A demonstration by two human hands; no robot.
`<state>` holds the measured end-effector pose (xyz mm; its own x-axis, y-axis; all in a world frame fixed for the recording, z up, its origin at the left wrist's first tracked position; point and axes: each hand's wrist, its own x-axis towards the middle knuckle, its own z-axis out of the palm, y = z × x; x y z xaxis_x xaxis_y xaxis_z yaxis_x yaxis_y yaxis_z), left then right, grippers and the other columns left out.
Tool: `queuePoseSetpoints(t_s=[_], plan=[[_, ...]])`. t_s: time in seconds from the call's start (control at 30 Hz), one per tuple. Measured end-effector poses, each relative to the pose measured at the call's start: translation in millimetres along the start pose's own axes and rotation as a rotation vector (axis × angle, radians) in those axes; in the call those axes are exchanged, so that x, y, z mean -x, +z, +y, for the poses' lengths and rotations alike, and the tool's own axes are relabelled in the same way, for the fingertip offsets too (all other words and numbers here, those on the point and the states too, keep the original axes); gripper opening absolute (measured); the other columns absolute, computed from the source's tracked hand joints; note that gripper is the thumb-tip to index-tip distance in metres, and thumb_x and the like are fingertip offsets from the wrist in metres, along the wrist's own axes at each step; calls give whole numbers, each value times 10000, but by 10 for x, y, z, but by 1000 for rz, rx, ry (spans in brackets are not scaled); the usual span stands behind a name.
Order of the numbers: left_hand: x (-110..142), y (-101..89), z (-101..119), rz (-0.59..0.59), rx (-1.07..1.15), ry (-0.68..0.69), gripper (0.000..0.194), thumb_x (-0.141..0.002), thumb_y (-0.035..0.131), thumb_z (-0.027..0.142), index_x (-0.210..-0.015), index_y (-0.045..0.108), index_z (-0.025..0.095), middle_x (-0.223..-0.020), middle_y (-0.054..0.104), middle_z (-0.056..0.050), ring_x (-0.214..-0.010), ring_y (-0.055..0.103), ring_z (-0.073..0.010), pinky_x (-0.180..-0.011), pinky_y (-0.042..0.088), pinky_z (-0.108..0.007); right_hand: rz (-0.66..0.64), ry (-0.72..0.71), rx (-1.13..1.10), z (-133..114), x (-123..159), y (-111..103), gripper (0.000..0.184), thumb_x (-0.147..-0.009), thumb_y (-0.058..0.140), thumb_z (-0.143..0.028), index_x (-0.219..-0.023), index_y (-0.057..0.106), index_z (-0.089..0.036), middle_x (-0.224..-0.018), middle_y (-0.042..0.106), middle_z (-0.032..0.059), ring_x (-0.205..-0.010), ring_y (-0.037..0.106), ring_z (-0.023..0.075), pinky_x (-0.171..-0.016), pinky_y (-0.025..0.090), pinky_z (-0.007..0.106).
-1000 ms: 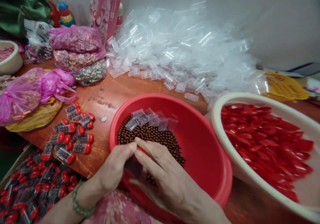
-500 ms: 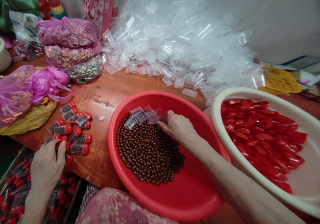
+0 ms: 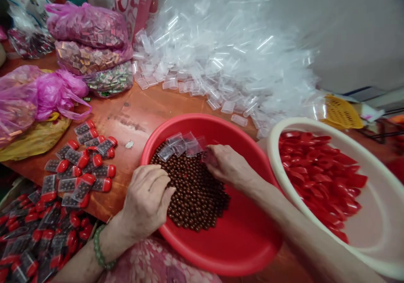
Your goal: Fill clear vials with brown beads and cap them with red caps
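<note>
My right hand [image 3: 232, 165] is over the red basin [image 3: 249, 245], its fingers closed round a small clear plastic box [image 3: 208, 157], partly hidden by them. Below lie many round brown balls [image 3: 192, 199], heaped toward the basin's left. Several clear boxes [image 3: 179, 145] rest on the balls at the far side. My left hand [image 3: 148, 197], with a green bead bracelet [image 3: 100, 249] on its wrist, hovers at the basin's left rim. Its fingers are loosely bent, the thumb apart, and nothing shows in them. Filled boxes with red caps [image 3: 77, 159] lie on the table to its left.
A white basin [image 3: 375, 232] of red caps [image 3: 318, 173] stands at the right. Behind are a big pile of clear boxes [image 3: 221, 56] and a yellow basket [image 3: 342, 111]. Pink plastic bags [image 3: 91, 26] sit at the back left. More filled boxes [image 3: 41, 232] lie in a container lower left.
My left hand has left the filled boxes on the table and moved right to the red basin's rim. My right hand stays over the balls, shifted slightly, and the view has shifted a little.
</note>
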<state>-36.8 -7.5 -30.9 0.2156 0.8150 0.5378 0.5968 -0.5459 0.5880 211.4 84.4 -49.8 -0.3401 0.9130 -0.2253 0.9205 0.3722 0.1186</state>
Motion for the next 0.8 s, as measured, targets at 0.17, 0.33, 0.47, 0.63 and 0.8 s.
queuePoseSetpoints(t_s=[0.17, 0.33, 0.47, 0.63, 0.8], plan=[[-16, -2, -26, -156, -20, -26, 115, -886, 512, 130, -826, 607, 154, -831, 710, -41, -840, 639, -174, -843, 407, -367, -14, -158, 161, -20, 76, 71, 240, -793, 407, 0, -828, 636, -64, -836, 620, 207, -797, 544, 280, -697, 415, 378], [-14, -13, -44, -156, 12, -14, 104, -881, 524, 137, -838, 617, 160, -842, 720, -39, -848, 639, -169, -855, 384, -359, -31, -289, 211, -115, 82, 142, 298, -800, 373, 21, -811, 657, -68, -808, 603, 212, -783, 522, 289, -632, 400, 372], [-20, -9, -34, -176, 21, -20, 91, -874, 544, 141, -823, 619, 154, -836, 721, -29, -851, 644, -168, -865, 361, -363, -73, -410, 179, -138, 146, 174, 280, -792, 394, 24, -812, 657, -71, -818, 614, 202, -767, 523, 269, -676, 418, 380], [-57, -18, -7, -195, 0, -46, 110, -878, 540, 152, -809, 625, 154, -830, 726, -25, -833, 649, -167, -862, 341, -371, -156, -571, 40, -396, 310, 175, 290, -829, 388, 12, -866, 661, -80, -874, 631, 177, -831, 546, 255, -769, 430, 379], [-56, -10, -12, -206, -1, -49, 137, -892, 519, 172, -813, 631, 165, -839, 733, -29, -829, 650, -164, -850, 351, -369, -239, -666, -213, -626, 369, 97, 208, -769, 503, -10, -901, 644, -86, -893, 633, 137, -834, 565, 228, -765, 469, 341]])
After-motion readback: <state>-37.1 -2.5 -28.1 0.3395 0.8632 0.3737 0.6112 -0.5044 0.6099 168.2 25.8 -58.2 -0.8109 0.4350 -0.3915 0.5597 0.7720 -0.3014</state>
